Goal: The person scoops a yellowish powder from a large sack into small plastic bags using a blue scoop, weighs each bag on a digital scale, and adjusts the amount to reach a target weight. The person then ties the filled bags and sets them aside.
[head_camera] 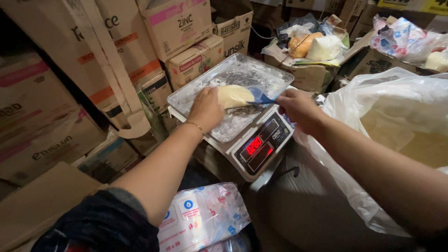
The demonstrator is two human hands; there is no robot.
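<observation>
A pale lump of dough (233, 95) is held by the left hand (205, 109) on the metal tray (261, 70) of a scale (261, 144), near the tray's middle. A blue scraper (260, 99) is gripped by the right hand (298, 109) and pressed against the dough's right end. A large plastic bag (387, 116) is seen at the right, cardboard boxes (177, 23) far left.

scale tray (186, 98): scuffed dull metal. scraper (261, 98): glossy blue plastic. dough lump (233, 95): smooth, matt. big bag (373, 93): thin crinkly translucent plastic.
</observation>
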